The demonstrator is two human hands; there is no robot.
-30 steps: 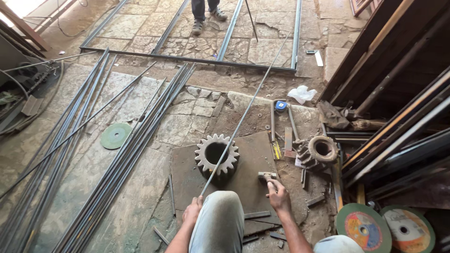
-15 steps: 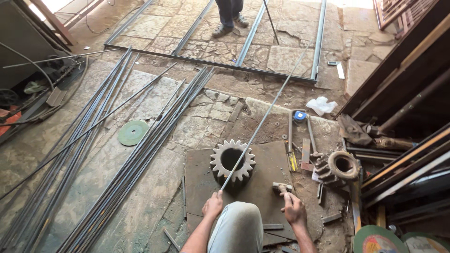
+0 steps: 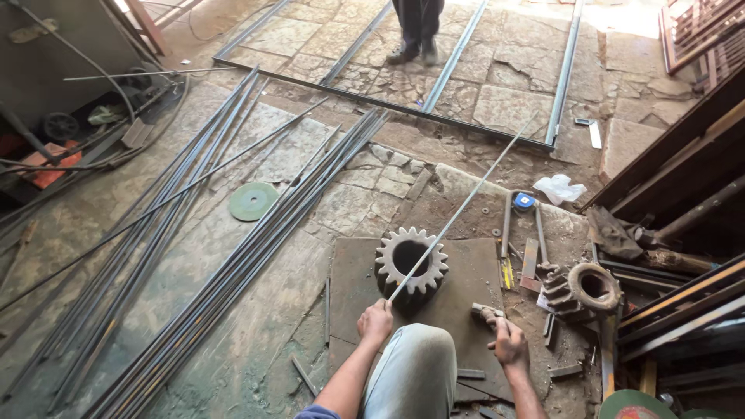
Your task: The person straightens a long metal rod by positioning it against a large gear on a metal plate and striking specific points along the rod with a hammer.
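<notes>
Left hand (image 3: 375,321) fisted around near end of a long thin rod (image 3: 458,214). Rod lies across top of the gear (image 3: 411,262) and runs up and away to the right. Right hand (image 3: 508,344) curled closed on a hammer (image 3: 486,313), head resting on the steel plate (image 3: 464,273). Second gear (image 3: 582,290) lies right of the plate. Green disc (image 3: 253,201) farther left. Bar bundle (image 3: 256,240) runs diagonally. A person's legs (image 3: 417,29) stand at far top.

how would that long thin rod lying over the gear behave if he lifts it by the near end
The long thin rod would probably sag and whip at its far end, being very slender for its length. It looks like steel, so likely heavier than it seems, held only by the left hand. Resting across the toothed gear, it may pivot or roll sideways.
</notes>
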